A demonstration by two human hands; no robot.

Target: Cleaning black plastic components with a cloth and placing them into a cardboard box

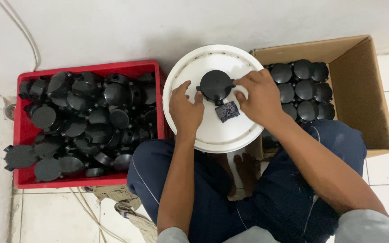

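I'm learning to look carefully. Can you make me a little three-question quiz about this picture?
1. True or false: the crate full of black parts is blue.
2. What does the black round part rest on? A) white lid B) the floor C) the cardboard box
3. Fill in: next to the right hand, on the lid, lies a small dark ____.

Key
1. False, it is red.
2. A. Both the right hand and the left hand touch the part there.
3. Patch. The box holds neat rows of black parts.
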